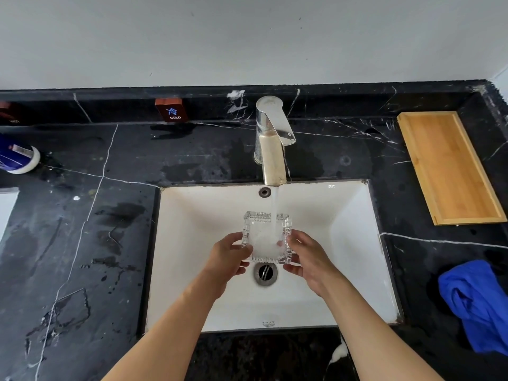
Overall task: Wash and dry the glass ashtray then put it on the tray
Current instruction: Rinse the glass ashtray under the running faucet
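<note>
Black marble with white veins makes up the countertop (82,215), the biggest thing in view, wet in patches. Sunk into it at centre is the white sink (357,215), with the chrome faucet (270,138) at twelve o'clock running a stream of water into the basin. At two o'clock from the basin lies the wooden tray (448,169), bare, well apart from the water. At four o'clock a crumpled blue cloth (478,303) sits on the counter. At nine to ten o'clock, by the frame's edge, a blue-and-white container (19,158) lies on its side.

Over the drain (265,273), the glass ashtray (266,237) is held level under the stream, water foaming in its hollow. The left hand (228,259) clasps its left edge, thumb on the rim; the right hand (308,257) grasps the right edge, fingers beneath.

By my judgement the task is in its first stage: rinsing is under way, no more. Drying, likely with the cloth, and setting the ashtray on the tray both remain, and the tap is yet to be closed.
</note>
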